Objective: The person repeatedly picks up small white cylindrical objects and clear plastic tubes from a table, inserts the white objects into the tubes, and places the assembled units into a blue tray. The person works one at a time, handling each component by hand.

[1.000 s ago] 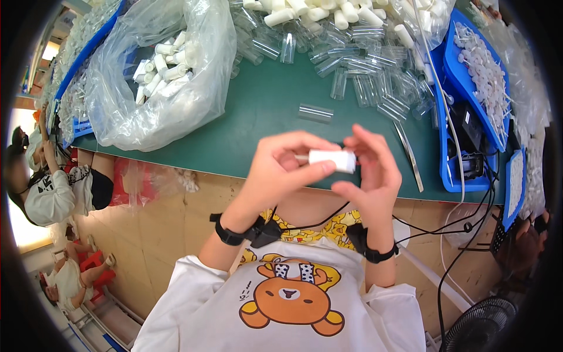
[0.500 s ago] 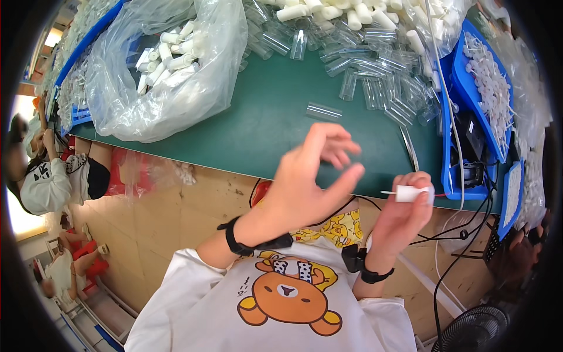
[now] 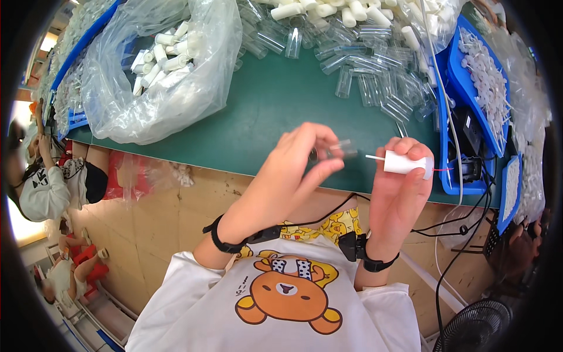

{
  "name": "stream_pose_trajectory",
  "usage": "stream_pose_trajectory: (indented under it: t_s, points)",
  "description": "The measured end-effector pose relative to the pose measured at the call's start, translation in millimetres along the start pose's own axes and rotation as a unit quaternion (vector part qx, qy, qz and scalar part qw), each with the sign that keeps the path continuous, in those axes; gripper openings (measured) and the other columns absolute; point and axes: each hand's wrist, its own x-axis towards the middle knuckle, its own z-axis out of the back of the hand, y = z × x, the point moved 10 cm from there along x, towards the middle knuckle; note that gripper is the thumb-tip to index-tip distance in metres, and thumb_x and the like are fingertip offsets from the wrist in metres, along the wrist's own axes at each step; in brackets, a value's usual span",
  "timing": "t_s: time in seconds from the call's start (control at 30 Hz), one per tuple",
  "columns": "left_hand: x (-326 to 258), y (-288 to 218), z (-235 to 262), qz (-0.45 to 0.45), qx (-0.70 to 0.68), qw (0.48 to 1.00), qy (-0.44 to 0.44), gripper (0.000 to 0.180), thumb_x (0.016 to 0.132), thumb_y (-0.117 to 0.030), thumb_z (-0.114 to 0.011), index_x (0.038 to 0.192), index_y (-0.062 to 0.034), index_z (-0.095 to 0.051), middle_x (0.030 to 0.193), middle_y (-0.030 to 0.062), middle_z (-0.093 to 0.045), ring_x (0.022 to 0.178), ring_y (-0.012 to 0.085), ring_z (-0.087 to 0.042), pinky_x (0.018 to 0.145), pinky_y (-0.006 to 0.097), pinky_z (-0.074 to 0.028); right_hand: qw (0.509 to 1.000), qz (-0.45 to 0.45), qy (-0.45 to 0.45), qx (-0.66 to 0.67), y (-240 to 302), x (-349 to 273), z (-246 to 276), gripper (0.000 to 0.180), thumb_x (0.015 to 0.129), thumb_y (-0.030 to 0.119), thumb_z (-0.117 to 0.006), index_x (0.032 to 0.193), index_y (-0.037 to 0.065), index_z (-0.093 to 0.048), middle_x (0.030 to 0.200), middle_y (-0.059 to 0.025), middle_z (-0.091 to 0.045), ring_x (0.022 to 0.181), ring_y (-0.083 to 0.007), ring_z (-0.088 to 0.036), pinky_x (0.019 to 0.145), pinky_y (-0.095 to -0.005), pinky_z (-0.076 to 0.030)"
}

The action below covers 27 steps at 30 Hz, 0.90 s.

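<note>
My left hand (image 3: 291, 164) is closed on a short clear plastic tube (image 3: 348, 148), blurred by motion, whose end points toward my right hand. In my right hand (image 3: 396, 196) I grip a white cylinder (image 3: 404, 163) between fingers and thumb. A thin white stem sticks out of the cylinder's left end, and a thin red wire (image 3: 444, 169) runs from its right end toward the blue bin. Tube and stem are apart. Just behind my right fingers shows the tip of a metal tool (image 3: 402, 129), its rest hidden.
An open clear bag (image 3: 176, 117) of white cylinders stands at the left on the green table (image 3: 275, 100). Loose clear tubes (image 3: 369, 88) and white cylinders lie at the back. Blue bins (image 3: 444, 117) with small white parts stand right. People sit at far left; a fan (image 3: 478, 325) is lower right.
The clear tube that lay alone on the table is now in my left hand. My right hand has risen with the white cylinder, over the table's near edge.
</note>
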Motion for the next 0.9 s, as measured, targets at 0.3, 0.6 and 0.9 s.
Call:
stream_pose_trajectory:
  t_s: [0.3, 0.6, 0.9]
  points:
    - [-21, -19, -6, -0.018, -0.073, 0.996, 0.058, 0.037, 0.084, -0.003, -0.067, 0.112, -0.0038, -0.044, 0.09, 0.0037, -0.055, 0.078, 0.0126, -0.052, 0.064, 0.028, -0.043, 0.971, 0.028, 0.152, -0.18, 15, 0, -38, 0.019, 0.08, 0.001, -0.068, 0.098, -0.003, -0.061, 0.094, -0.0138, -0.062, 0.09, -0.0211, -0.058, 0.077, -0.0297, -0.047]
    - [-18, -27, -23, -0.03, 0.024, 0.99, 0.133, 0.028, 0.088, -0.022, -0.064, 0.094, -0.0024, -0.046, 0.074, 0.0137, -0.054, 0.071, 0.0314, -0.055, 0.064, 0.039, -0.044, 0.964, -0.046, 0.134, -0.223, 11, -5, -37, 0.022, 0.075, -0.005, -0.072, 0.096, -0.004, -0.067, 0.094, -0.012, -0.061, 0.085, -0.0159, -0.059, 0.074, -0.0262, -0.048]
    - [-24, -21, -31, 0.045, -0.136, 0.974, 0.176, 0.026, 0.088, -0.018, -0.063, 0.092, 0.0, -0.045, 0.07, 0.014, -0.055, 0.059, 0.0314, -0.056, 0.053, 0.037, -0.042, 0.976, -0.077, 0.135, -0.154, -4, -18, -38, 0.018, 0.078, -0.001, -0.071, 0.095, -0.002, -0.068, 0.098, -0.009, -0.06, 0.098, -0.0164, -0.053, 0.082, -0.0291, -0.045]
